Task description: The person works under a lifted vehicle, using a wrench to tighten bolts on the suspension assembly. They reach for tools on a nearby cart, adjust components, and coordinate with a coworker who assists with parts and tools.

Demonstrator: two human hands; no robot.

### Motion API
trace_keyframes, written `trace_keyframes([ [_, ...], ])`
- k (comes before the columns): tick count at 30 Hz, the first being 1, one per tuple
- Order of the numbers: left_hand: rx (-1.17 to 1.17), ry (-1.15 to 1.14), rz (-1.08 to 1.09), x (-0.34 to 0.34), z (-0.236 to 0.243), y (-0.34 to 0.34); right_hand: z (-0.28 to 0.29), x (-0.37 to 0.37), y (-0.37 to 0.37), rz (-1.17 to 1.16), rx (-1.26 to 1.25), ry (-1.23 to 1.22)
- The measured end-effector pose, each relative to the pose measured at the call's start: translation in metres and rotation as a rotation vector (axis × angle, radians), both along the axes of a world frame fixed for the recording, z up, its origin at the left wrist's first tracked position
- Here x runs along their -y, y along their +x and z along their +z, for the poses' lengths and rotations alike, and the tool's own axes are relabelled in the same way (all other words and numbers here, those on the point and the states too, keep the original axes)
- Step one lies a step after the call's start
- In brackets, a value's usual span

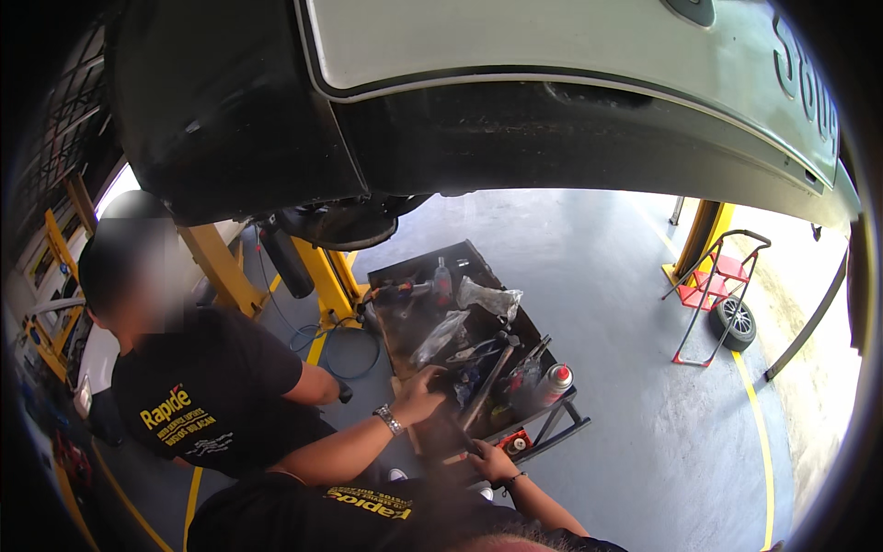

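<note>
A dark tool cart [472,250] stands in front of me with tools and plastic bags on its top. My left hand [418,397], a metal watch at its wrist, reaches over the cart's left near side, fingers loosely apart and apparently empty. At the near corner, my right hand [495,463] has its fingers curled by the cart's rim; what they close on is dark and unclear. Between and beyond the hands lie a long-handled tool [487,385], a clear plastic bag [440,339] and another crumpled bag [490,299]. A spray can [555,383] with a red top stands at the right.
Overhead hangs a raised vehicle [552,129]. Close on my left a co-worker [221,386] in a black shirt faces the cart. Yellow lift posts [324,276] and a coiled hose [354,354] are behind. A red step ladder [713,285] and a wheel [733,322] stand far right.
</note>
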State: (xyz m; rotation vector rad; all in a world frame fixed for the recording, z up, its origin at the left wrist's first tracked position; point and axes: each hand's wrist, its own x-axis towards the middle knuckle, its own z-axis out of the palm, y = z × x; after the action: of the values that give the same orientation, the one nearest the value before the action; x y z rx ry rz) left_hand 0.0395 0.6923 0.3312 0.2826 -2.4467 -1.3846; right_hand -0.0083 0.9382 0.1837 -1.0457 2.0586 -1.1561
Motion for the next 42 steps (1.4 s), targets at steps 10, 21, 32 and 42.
trace_keyframes([
  [10, 0.048, 0.499, 0.383, 0.024, -0.032, 0.106, 0.034, -0.003, 0.023, -0.123, 0.101, 0.056],
  [21, 0.058, 0.866, 0.818, -0.062, -0.147, 0.315, 0.043, -0.008, 0.044, -0.225, 0.149, 0.169],
  [32, 0.118, 0.884, 1.075, -0.146, -0.184, 0.414, 0.032, -0.002, -0.03, -0.115, -0.113, 0.243],
  [42, -0.047, 0.587, 1.237, -0.148, -0.157, 0.258, 0.046, -0.035, -0.072, 0.056, -0.529, 0.292],
])
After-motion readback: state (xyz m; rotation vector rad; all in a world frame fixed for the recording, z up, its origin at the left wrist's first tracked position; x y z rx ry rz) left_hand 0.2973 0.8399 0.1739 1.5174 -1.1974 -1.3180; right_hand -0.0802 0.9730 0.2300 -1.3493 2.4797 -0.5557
